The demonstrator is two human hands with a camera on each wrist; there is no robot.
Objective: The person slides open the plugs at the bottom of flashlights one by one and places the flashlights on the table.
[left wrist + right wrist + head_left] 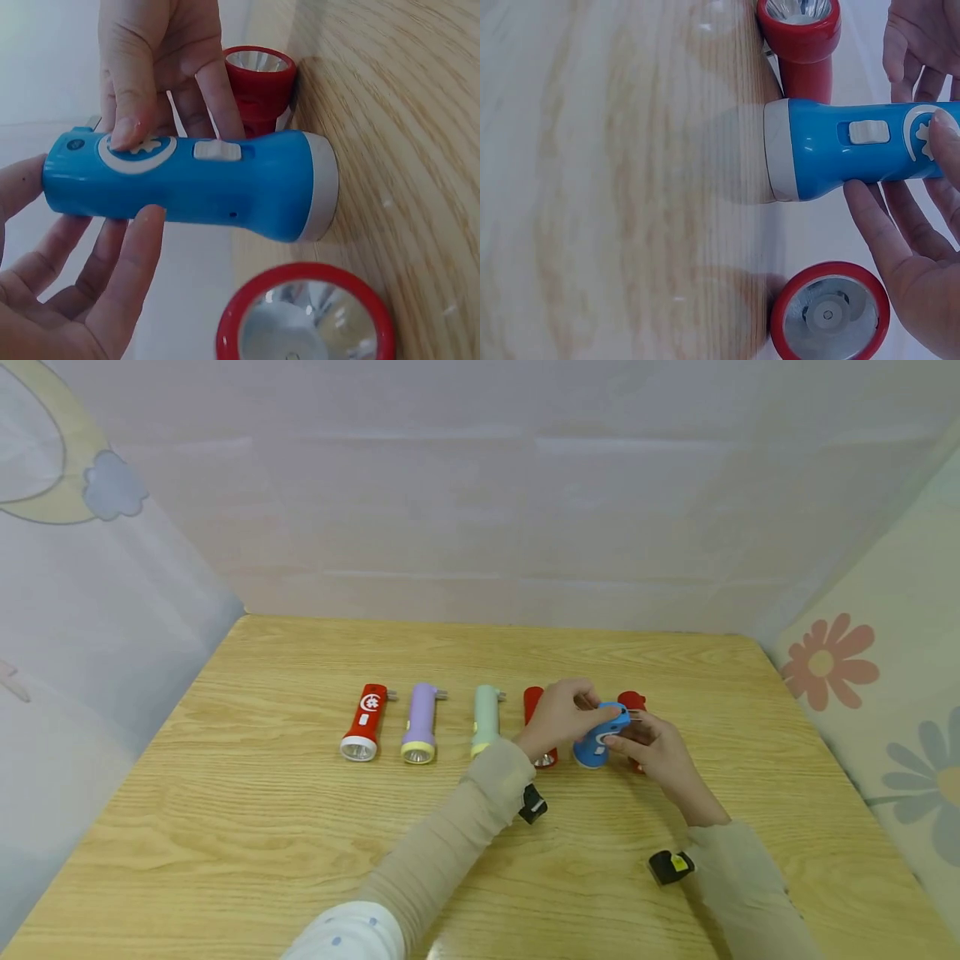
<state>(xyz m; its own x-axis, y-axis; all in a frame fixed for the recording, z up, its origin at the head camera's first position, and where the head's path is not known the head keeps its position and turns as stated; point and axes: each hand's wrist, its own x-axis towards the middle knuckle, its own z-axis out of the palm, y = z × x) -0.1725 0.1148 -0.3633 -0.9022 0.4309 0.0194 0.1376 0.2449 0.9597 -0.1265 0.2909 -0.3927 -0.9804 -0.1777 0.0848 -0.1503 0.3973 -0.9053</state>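
A blue flashlight (591, 750) with a white rim points lens-down, nearly upright, its rim at the tabletop in both wrist views. My right hand (663, 764) holds it, thumb on the white emblem and fingers behind the body. The left hand (566, 718) grips its upper end; a digit presses the end face and other fingers curve along the side in the left wrist view. Metal prongs (94, 122) show near that end. One red flashlight (546, 757) lies beside the left hand, partly hidden. Another red flashlight (632, 700) is mostly covered by the right hand.
Farther left on the wooden table (262, 827) lie a red flashlight with a white rim (365, 722), a purple flashlight (422, 714) and a mint-green flashlight (486, 714), lenses toward me and prongs sticking out. Cloth (480, 527) hangs behind the table and at its sides.
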